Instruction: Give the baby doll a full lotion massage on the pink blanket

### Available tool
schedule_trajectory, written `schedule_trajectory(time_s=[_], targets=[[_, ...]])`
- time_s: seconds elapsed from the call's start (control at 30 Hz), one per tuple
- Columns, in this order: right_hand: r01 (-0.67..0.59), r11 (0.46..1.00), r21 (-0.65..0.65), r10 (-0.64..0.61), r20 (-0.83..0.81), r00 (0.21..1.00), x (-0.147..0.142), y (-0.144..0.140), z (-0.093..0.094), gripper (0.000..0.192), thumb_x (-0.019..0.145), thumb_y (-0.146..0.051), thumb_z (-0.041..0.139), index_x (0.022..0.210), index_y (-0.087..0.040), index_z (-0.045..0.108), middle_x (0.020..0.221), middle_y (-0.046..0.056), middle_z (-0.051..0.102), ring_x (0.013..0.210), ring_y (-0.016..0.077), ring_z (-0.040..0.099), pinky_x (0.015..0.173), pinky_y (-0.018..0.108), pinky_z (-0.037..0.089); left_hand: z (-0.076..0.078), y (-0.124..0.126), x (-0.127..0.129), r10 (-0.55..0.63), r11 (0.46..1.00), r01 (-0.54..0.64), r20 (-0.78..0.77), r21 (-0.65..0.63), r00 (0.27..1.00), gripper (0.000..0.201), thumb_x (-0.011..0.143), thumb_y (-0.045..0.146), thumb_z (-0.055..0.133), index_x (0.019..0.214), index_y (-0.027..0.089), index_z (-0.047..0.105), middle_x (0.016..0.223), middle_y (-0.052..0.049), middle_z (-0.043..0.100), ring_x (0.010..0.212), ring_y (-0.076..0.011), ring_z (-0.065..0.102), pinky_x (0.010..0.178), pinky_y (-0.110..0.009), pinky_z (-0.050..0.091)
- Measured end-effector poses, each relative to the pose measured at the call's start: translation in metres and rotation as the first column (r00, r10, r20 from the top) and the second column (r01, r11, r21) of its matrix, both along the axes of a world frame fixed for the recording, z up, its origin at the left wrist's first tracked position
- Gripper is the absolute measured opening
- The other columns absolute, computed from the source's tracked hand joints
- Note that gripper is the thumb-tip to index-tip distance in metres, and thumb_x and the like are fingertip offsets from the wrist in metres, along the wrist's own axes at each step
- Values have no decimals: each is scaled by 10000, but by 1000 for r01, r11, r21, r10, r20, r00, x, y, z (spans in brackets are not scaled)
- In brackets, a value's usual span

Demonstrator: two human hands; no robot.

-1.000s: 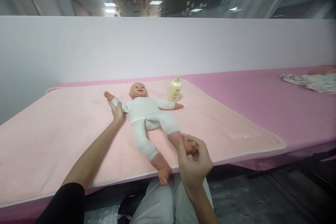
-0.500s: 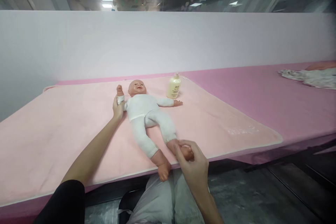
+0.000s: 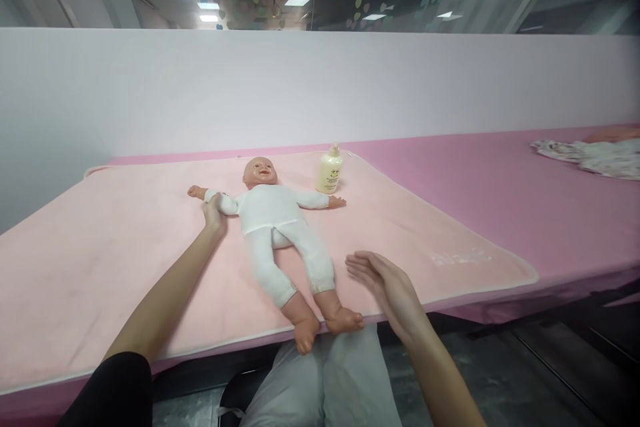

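A doll (image 3: 280,227) in white clothes is laid on its back on a pale pink blanket (image 3: 125,247) spread over the pink tabletop (image 3: 500,193), its head pointed to 12 o'clock and its bare feet at the near edge toward 6 o'clock. The doll's arm on the 9 o'clock side is stretched outward and is held near the elbow by the left hand (image 3: 214,215), the grip being closed around the sleeve. The right hand (image 3: 385,283) is held flat and open, fingers straight and pointed toward 9 o'clock; it hovers just beside the doll's nearer lower leg, at 3 o'clock from it, and nothing is touched or held by it. A cream pump bottle (image 3: 329,173) is stood upright on the blanket at 1 o'clock from the doll's head, near the doll's other outstretched hand. A crumpled patterned cloth (image 3: 590,155) is seen far off at 3 o'clock on the tabletop.
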State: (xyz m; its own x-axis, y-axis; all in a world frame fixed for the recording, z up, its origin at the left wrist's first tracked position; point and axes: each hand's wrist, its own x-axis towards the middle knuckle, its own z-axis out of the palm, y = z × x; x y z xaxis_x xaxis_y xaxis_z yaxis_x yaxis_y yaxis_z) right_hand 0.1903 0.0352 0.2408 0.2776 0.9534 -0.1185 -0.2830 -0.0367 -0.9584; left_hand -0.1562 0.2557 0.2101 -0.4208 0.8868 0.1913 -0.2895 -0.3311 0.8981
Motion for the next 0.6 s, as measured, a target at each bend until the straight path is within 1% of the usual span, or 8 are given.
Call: schedule_trajectory(time_s=[0.03,0.1,0.17,0.23,0.3,0.37,0.5,0.6], targets=[[-52,998,-35,48,-104,993,-1,14,1,201,793,-299,605,885,-123,637,993,133,687,965,208,665,870,298,555,2,-3,-1,-1,1000,2,69,-4,998,211,707,369,550,813,210,462,811,-37,580,867,-171,603,828,-317,502],[-140,983,-115,108,-245,963,-8,43,2,160,814,-212,576,923,-106,628,1046,150,673,985,190,662,860,268,560,5,-9,-4,-29,999,32,190,-12,981,185,698,324,577,807,212,479,813,-37,591,899,-180,613,857,-323,506],[-227,956,-186,153,-346,926,-20,71,2,157,845,-193,540,948,-99,612,1047,151,666,946,169,669,808,245,571,6,-15,-4,-68,997,73,267,-11,961,177,694,281,607,816,214,498,826,-33,598,927,-180,618,876,-321,511],[-298,927,-228,185,-412,892,-34,97,1,171,869,-220,513,954,-97,597,982,136,669,873,154,674,748,234,575,7,-21,-2,-93,995,101,325,-7,941,186,687,242,641,822,215,517,834,-24,601,936,-173,621,885,-315,517],[-349,910,-226,229,-428,874,-48,121,2,207,881,-268,501,953,-97,594,913,113,671,807,148,670,698,231,570,8,-26,1,-111,993,117,358,5,927,203,685,211,664,838,220,531,838,-7,603,933,-162,626,890,-306,523],[-385,900,-204,277,-414,867,-61,144,4,261,887,-324,483,957,-103,602,878,102,678,792,159,669,681,245,565,10,-30,5,-127,991,132,370,10,920,209,693,187,672,854,223,543,845,3,611,937,-154,629,898,-296,526],[-407,897,-171,305,-427,851,-81,187,4,359,893,-414,415,981,-125,608,837,97,692,847,215,675,738,345,569,14,-35,9,-126,987,154,358,-53,925,126,753,206,639,863,193,580,941,-43,653,1031,-184,620,922,-297,529],[-430,897,-98,340,-468,816,-90,211,-1,372,883,-435,401,1000,-147,606,826,83,698,877,239,672,786,405,562,14,-38,10,-118,981,161,333,-106,935,169,765,237,645,919,184,600,1039,-72,663,1119,-209,595,935,-305,535]])
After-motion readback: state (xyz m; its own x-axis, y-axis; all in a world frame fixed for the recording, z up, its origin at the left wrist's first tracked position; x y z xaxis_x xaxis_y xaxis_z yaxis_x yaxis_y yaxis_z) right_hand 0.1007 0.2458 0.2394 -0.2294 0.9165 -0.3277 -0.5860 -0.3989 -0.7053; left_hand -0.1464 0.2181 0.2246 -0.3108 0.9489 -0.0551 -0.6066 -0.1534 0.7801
